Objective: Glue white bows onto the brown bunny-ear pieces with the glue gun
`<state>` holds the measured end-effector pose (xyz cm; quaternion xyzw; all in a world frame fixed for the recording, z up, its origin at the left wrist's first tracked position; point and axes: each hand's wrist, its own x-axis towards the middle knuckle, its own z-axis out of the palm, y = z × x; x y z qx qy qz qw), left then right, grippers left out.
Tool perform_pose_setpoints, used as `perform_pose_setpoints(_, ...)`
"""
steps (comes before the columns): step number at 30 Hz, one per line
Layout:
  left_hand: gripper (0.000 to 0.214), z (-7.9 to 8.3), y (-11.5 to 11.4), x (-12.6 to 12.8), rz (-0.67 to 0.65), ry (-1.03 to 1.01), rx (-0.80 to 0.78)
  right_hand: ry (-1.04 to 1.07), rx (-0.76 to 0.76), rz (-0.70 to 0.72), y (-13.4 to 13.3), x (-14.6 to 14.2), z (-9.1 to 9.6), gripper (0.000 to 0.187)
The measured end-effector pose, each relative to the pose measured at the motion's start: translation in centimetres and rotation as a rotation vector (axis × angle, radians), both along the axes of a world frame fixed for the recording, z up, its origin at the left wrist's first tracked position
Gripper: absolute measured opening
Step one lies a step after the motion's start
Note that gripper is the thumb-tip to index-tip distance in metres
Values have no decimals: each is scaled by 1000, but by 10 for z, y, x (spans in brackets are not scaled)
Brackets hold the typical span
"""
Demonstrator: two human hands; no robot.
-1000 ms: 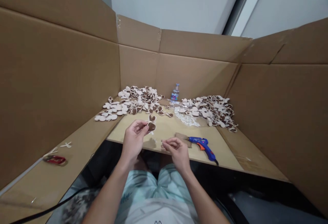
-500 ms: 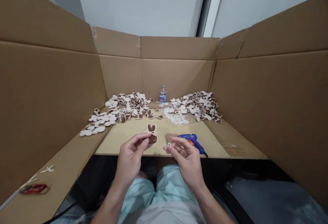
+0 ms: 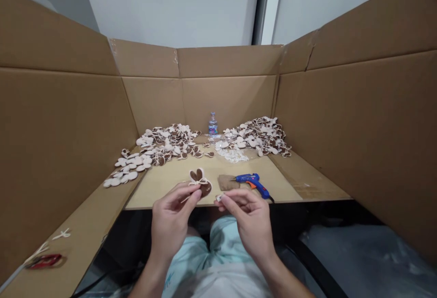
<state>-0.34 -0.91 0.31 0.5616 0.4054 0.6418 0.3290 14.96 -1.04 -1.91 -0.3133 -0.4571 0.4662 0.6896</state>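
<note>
Brown felt bunny [image 3: 197,176], white bow [image 3: 198,182]

Felt ear piece [image 3: 201,184]: brown, cream rim, white bow. Glue gun [image 3: 248,178]: blue, orange trigger.

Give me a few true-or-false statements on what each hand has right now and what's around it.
1. The left hand holds a brown-and-cream rabbit-eared cutout tied with a cream bow. True.
2. The right hand holds the blue glue gun. False: the gun lies on the wooden board beyond the hand, which pinches a small white piece.
3. A water bottle stands between two heaps of cutouts. True.
4. The two hands touch each other. False: their fingertips are apart.
</note>
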Motion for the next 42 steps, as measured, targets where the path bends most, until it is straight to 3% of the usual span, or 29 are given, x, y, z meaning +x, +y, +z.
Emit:
perform_pose_setpoints(3,9,-1,-2,1,16,35,31,-31,20,-23,-1,-2,1,11)
perform_pose_setpoints(9,21,0,-4,3,14,18,79,-150,207,-114,0,-2,1,4)
perform_pose_setpoints(24,14,-3,-5,7,-2,25,46,-127,129,-116,1,-3,0,2)
perform_pose_setpoints(28,14,-2,-4,4,-90,23,-6,-48,85,-43,2,-2,0,9)
perform_pose_setpoints(36,16,-3,7,-6,-248,61,-162,133,-90,236,14,1,-10,28)
perform_pose_setpoints(42,27,-7,15,-4,-259,-11,-274,-24,35,170,19,14,-18,27)
